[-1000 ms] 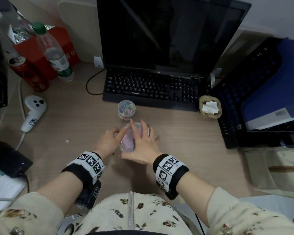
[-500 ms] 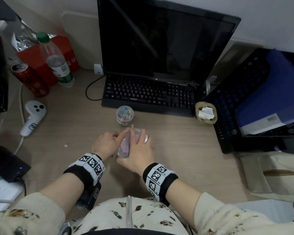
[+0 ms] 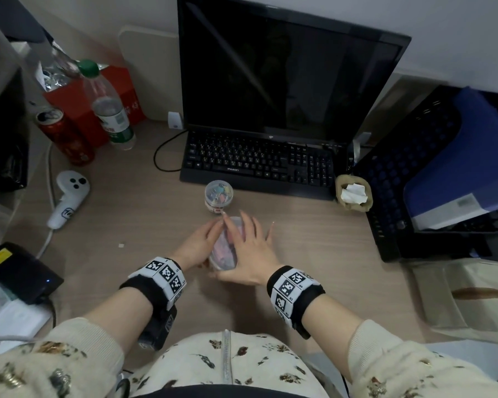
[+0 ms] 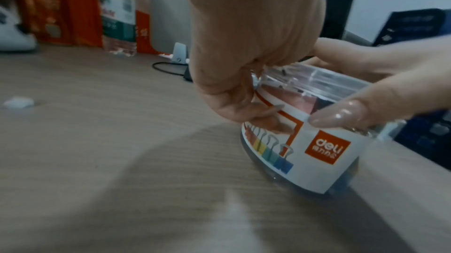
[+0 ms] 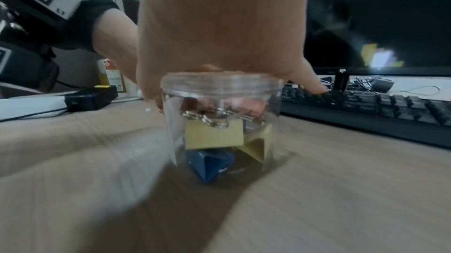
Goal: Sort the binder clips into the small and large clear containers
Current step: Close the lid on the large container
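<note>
The large clear container (image 3: 223, 255) stands on the desk between my hands, lid on. Yellow (image 5: 214, 134) and blue binder clips (image 5: 207, 163) show through its wall. My left hand (image 3: 209, 241) grips its left side, fingers curled on the white label (image 4: 317, 153). My right hand (image 3: 249, 239) lies flat on the lid (image 5: 220, 81) with fingers spread and straight, its thumb (image 4: 366, 112) pressing the label side. Just beyond them, in front of the keyboard, stands the small clear container (image 3: 218, 196), closed and full of small coloured clips.
A black keyboard (image 3: 259, 162) and monitor (image 3: 285, 76) stand behind the containers. At the left are a white controller (image 3: 66, 196), a red can (image 3: 65, 139) and a water bottle (image 3: 108, 107). A black crate (image 3: 414, 173) with a blue box sits at the right.
Both hands and the large container stay in the same spot on the desk. My right fingers have spread wider over the lid.
</note>
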The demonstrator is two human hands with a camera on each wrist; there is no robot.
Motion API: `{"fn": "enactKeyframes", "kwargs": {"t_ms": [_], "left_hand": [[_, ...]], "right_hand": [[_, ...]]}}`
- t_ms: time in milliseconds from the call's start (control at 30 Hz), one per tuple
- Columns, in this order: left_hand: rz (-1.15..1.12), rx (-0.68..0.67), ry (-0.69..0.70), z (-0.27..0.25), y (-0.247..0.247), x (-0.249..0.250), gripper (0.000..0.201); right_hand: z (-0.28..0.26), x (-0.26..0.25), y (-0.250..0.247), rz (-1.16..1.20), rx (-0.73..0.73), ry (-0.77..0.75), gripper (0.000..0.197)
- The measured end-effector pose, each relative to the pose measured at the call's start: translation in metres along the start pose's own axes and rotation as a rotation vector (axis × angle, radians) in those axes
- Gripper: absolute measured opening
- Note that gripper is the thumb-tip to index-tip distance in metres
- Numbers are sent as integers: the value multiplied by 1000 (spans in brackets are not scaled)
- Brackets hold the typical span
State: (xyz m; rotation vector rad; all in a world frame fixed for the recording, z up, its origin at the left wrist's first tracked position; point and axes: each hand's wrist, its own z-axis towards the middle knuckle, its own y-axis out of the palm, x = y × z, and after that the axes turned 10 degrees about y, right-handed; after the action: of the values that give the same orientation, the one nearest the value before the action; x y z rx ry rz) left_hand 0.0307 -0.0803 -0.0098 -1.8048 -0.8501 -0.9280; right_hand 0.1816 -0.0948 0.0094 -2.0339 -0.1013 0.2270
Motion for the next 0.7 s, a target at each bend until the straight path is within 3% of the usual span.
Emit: {"fn": "enactKeyframes", "kwargs": {"t_ms": [333, 700], "left_hand": [[-248, 74, -25, 1, 6, -22, 37], [-261, 118, -4, -14, 9, -9, 29]], "right_hand": [[4, 1, 8, -32, 87, 6, 116], [5, 1, 7, -48, 25, 6, 120]]}}
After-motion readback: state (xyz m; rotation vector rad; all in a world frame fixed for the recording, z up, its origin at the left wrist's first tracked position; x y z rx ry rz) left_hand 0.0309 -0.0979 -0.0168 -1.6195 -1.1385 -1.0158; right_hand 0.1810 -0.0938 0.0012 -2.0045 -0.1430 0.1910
